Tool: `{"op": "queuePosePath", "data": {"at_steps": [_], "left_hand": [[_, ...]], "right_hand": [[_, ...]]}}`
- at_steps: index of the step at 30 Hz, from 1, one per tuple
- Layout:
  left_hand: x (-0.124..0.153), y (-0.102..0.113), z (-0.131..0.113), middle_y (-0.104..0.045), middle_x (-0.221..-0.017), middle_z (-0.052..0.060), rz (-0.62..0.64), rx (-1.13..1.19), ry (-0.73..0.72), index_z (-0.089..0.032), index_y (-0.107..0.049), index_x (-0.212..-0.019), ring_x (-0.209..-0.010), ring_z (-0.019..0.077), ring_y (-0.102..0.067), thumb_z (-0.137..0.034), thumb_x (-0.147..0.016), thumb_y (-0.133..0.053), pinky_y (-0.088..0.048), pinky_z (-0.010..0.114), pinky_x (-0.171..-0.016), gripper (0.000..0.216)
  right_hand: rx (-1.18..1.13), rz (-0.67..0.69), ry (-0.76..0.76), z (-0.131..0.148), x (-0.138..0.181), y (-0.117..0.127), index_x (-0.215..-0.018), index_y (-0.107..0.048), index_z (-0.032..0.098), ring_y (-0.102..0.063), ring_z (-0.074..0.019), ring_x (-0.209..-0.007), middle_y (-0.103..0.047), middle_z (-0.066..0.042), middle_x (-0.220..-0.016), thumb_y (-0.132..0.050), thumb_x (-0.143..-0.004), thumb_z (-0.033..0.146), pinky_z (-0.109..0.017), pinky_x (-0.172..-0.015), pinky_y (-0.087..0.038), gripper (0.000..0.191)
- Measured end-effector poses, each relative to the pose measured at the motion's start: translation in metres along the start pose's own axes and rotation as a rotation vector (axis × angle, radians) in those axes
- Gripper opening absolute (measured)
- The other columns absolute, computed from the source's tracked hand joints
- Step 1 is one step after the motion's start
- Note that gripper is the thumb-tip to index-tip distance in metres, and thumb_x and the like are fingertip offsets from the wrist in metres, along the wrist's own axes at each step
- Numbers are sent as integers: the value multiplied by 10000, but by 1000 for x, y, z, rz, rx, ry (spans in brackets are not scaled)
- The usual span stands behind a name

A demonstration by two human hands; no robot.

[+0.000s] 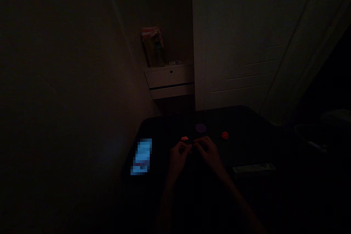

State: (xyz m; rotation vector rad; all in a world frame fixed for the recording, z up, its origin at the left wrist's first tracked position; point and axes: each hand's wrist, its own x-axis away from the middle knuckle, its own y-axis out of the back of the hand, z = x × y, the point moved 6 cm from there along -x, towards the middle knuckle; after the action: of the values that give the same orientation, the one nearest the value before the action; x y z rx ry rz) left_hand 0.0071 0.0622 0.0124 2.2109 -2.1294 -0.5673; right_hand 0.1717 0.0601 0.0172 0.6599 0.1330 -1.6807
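Observation:
Both hands are over a dark table [164,128] in very dim light. My left hand [178,154] is closed, thumb and fingers brought together in a pinch; what lies between them is too dark to make out. Close beside it, my right hand [207,150] is also pinched, its fingertips pointing toward the left hand, and its contents cannot be seen clearly. Just beyond the left fingers lies a small, flat orange-pink piece [184,138]. A round purple disc [200,128] lies beyond the hands. Right of it sits a small red-orange lump [225,135].
A lit, blurred screen [141,156] lies at the table's left edge. A pale flat strip [253,168] is at the front right. Behind stand a drawer unit [170,78] holding a bag [152,44], and a pale panel [236,36]. A wall rises at left.

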Motion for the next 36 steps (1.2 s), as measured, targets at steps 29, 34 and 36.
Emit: {"op": "queuePosePath", "data": {"at_steps": [29,34,36], "left_hand": [[-2,2,1,-761,-853,79,-14,67,-28,-153,-699,-1004,-705,174,-681,-449,-953,-502,-517,294,-700,360],[-2,-1,3,-732,-750,44,13,43,-21,-167,-689,-837,-733,186,-691,-445,-907,-590,-514,290,-721,303],[-2,-2,4,-744,-794,44,21,75,-5,-171,-688,-850,-776,195,-704,-410,-847,-672,-524,293,-744,240]], "right_hand": [[-3,1,7,1,0,0,-929,-732,219,-669,-234,-900,-694,-76,-958,-599,-939,335,-358,-805,-519,177],[-2,0,9,0,0,0,-928,-734,220,-670,-232,-891,-697,-73,-949,-600,-938,338,-354,-802,-520,179],[-4,0,10,0,0,-1,-934,-736,222,-671,-232,-885,-695,-74,-952,-600,-938,343,-355,-797,-523,183]]}}
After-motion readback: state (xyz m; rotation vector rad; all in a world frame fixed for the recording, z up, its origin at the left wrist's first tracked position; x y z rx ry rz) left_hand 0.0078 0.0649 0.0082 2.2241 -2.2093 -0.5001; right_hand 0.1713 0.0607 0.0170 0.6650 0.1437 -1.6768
